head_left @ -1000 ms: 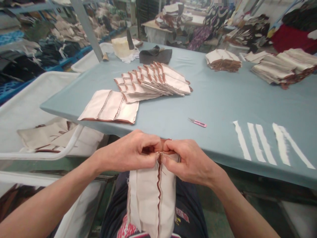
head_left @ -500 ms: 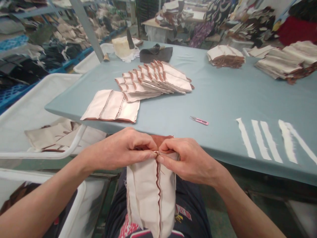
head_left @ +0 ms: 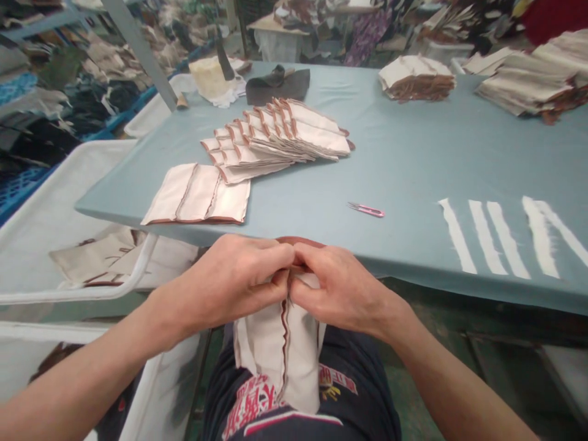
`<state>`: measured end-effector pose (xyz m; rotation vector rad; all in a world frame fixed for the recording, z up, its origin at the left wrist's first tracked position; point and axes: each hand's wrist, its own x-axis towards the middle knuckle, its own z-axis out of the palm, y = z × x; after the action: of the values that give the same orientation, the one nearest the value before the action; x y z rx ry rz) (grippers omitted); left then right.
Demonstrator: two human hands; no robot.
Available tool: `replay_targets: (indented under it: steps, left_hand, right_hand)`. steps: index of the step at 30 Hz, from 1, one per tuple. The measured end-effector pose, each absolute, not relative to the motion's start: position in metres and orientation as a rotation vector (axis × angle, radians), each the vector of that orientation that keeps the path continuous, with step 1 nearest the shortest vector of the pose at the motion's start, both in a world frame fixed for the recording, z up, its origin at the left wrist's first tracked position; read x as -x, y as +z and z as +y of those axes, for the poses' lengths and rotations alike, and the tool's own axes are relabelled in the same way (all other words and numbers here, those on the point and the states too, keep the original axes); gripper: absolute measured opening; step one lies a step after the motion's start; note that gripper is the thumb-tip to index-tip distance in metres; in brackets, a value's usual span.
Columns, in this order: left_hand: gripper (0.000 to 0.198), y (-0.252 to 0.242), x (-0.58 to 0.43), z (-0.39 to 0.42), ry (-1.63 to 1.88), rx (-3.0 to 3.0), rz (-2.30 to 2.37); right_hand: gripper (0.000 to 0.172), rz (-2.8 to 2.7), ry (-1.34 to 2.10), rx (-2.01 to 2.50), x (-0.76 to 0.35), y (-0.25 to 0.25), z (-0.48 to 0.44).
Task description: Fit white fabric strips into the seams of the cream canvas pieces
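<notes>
A cream fabric piece (head_left: 261,343) with brown edging and a dark central seam hangs over my lap. My left hand (head_left: 243,269) pinches its top edge just left of the seam. Right beside it, my right hand (head_left: 333,285) grips the same edge, the fingers of both hands meeting. Brown material (head_left: 301,241) shows behind the knuckles. The exact spot between the fingertips is hidden. Beyond the hands, pink-handled thread snips (head_left: 366,209) lie on the table.
On the blue-green table (head_left: 404,159) lie a single sewn panel (head_left: 197,195), a fanned stack of panels (head_left: 280,135) and several white strips (head_left: 500,239). More piles (head_left: 416,76) stand at the back right. White bins (head_left: 105,159) line the left side.
Both hands have curled more tightly around the fabric's top edge and drawn together. The lower end of the piece has lifted, showing more of the lap. The view has shifted slightly.
</notes>
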<state>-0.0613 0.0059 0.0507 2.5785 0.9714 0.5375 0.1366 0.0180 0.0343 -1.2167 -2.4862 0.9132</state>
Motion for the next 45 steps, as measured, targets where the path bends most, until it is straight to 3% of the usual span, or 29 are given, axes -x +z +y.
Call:
replay_targets:
  steps: [4,8,12,19,25,28,32,37,41,45]
  left_hand:
    - [0.027,0.038,0.063,-0.001,0.527,-2.736,0.91]
    - [0.018,0.04,0.067,-0.004,0.663,-2.742,0.839]
    - [0.013,0.045,0.072,-0.004,0.725,-2.788,0.745]
    - [0.015,0.041,0.075,0.003,0.611,-2.946,0.618]
    - [0.02,0.034,0.069,0.002,0.595,-2.931,0.595]
    - [0.02,0.027,0.066,-0.002,0.704,-2.781,0.627]
    - [0.026,0.027,0.065,-0.007,0.802,-2.444,0.79]
    - [0.009,0.041,0.07,-0.001,0.607,-2.237,0.826]
    - [0.025,0.039,0.076,0.005,0.565,-2.29,0.742]
    - [0.035,0.017,0.072,0.0,0.774,-2.636,0.818]
  right_hand:
    - [0.005,-2.578,0.865,1.309,-0.137,0.036,0.012]
    - [0.014,-2.505,0.878,1.213,-0.14,0.044,0.01]
    - [0.024,-2.258,1.136,1.064,-0.146,0.047,0.012]
    - [0.01,-1.761,1.918,0.929,-0.156,0.033,0.019]
    - [0.019,-1.4,2.15,0.799,-0.156,0.013,0.016]
    - [0.016,-1.481,2.076,0.904,-0.155,0.014,0.012]
    - [0.014,-1.816,1.668,0.98,-0.155,0.03,0.008]
    - [0.015,-2.082,1.292,0.954,-0.154,0.04,0.004]
    - [0.014,-2.118,1.251,0.981,-0.153,0.035,0.003]
    - [0.013,-2.032,1.354,0.917,-0.151,0.024,0.003]
